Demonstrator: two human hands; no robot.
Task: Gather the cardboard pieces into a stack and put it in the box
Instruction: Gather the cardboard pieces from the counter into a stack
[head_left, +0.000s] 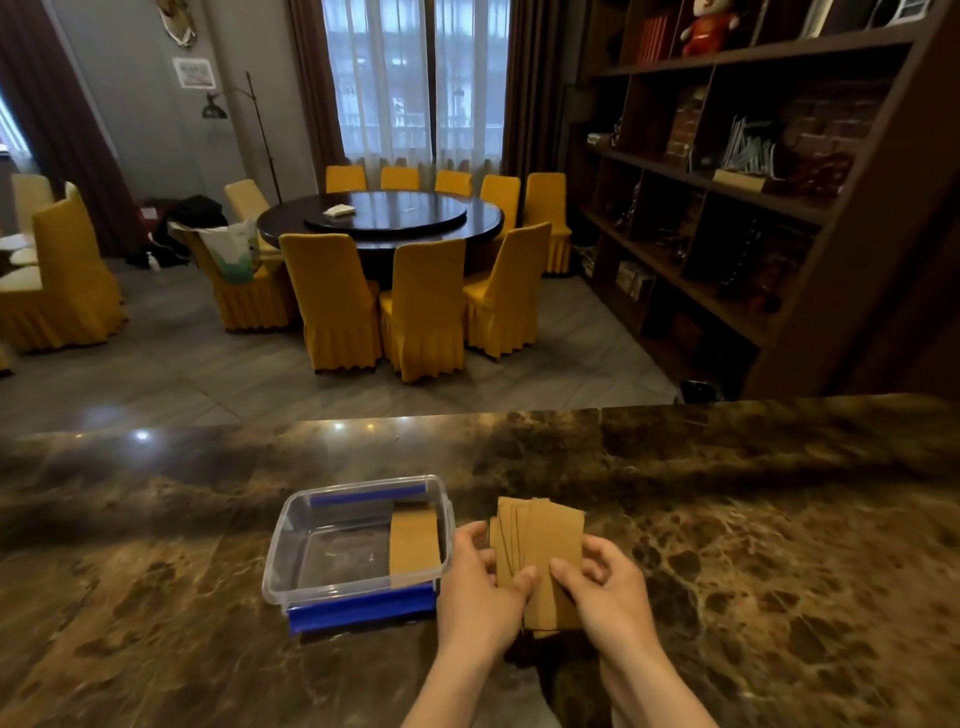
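Several brown cardboard pieces (545, 535) form a loosely fanned stack, held just above the marble counter (753, 545). My left hand (480, 587) grips the stack's left edge, thumb on top. My right hand (605, 582) grips its right edge. To the left stands a clear plastic box (311, 530) with blue clips. One cardboard piece (414, 540) lies inside the box against its right wall.
The counter's far edge drops to a tiled floor. Beyond it stands a round dark table (382, 215) ringed by yellow-covered chairs. A dark wooden bookshelf (753, 182) fills the right side.
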